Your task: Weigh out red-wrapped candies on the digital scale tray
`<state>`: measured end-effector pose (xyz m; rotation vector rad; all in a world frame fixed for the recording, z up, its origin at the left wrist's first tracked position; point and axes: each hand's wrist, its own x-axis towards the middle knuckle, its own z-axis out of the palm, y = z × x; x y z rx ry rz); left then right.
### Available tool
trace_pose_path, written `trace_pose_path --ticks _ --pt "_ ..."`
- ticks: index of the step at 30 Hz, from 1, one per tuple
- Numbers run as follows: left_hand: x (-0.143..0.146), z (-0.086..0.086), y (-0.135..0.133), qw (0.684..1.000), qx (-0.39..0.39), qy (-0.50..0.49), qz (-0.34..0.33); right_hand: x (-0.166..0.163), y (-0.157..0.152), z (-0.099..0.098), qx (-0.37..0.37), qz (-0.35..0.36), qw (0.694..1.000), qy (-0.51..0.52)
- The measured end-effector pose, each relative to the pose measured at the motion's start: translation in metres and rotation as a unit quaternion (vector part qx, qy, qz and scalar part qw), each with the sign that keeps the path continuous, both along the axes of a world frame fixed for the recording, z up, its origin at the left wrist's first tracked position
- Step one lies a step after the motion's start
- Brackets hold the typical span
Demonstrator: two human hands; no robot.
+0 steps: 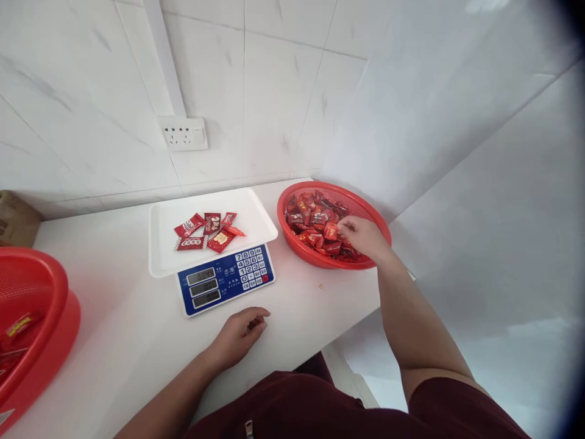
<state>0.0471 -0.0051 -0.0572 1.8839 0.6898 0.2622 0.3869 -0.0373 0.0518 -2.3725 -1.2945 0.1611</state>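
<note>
Over the red plastic basket (333, 263) at the right, my right hand (361, 236) pinches a small red wrapped snack (331, 230) at the top of a heap of similar packets (315, 213). My left hand (240, 334) rests on the table in front of the scale, fingers loosely curled and apart from the thumb, holding nothing. Several red packets (221, 239) lie on the white tray (159, 244) of the digital scale (228, 281). Its blue panel has number keys and three displays; the top one seems to read 0.044.
A second red basket (68, 317) with red packets inside stands at the left edge. Behind it is a cardboard box (18, 218). A tiny gold-coloured bit (320, 286) lies on the white table (292, 311). Tiled walls close off the back and right; a socket (183, 134) sits behind the scale.
</note>
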Motion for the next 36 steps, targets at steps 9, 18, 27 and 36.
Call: trace_pose_path --ticks 9,18,27,36 --pt "0.0 0.0 -0.001 1.0 -0.002 -0.003 0.007 -0.027 0.092 -0.015 -0.15 0.231 0.956 -0.096" --pt "0.0 0.001 -0.002 1.0 0.0 0.001 0.012 -0.035 0.125 -0.034 -0.17 0.163 0.966 -0.109" --pt "0.0 0.004 -0.003 1.0 -0.003 0.004 0.014 -0.044 0.134 -0.014 -0.145 0.182 0.971 -0.052" --pt "-0.001 0.001 -0.003 1.0 0.007 -0.008 0.015 -0.032 0.046 -0.021 -0.029 0.174 0.981 0.085"
